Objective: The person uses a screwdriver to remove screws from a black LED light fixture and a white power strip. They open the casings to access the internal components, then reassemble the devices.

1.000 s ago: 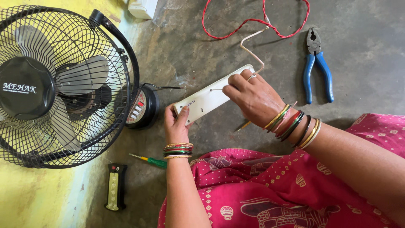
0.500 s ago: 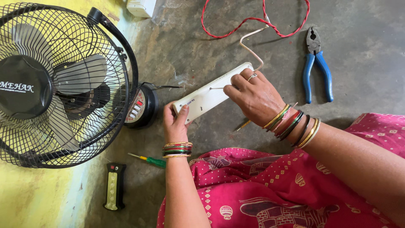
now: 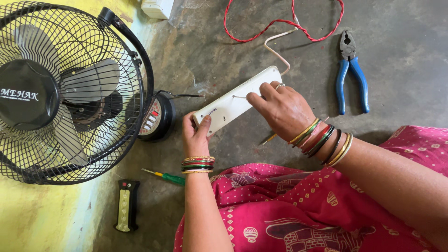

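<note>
Down on the grey floor, a long white power strip (image 3: 238, 100) lies face down, slanting from about eight o'clock up to two o'clock between the person's two hands. Her left hand (image 3: 195, 135) clasps its lower end, thumb over the top face and fingers curled underneath. Her right hand (image 3: 280, 108) sits at the upper end, fingertips pinched shut on a small thin metal piece, perhaps a screw, pressed against the strip's back; what it is exactly I cannot tell. One pale cable (image 3: 275, 49) runs from the strip's far end toward twelve o'clock and joins one twisted red wire (image 3: 280, 23). One pair of blue-handled pliers (image 3: 351, 70) lies at two o'clock of the right hand, well apart. One green-handled screwdriver (image 3: 169, 177) lies at seven o'clock of the left hand, near a black remote-like unit (image 3: 126, 205). One black table fan (image 3: 65, 93) stands at nine o'clock.
</note>
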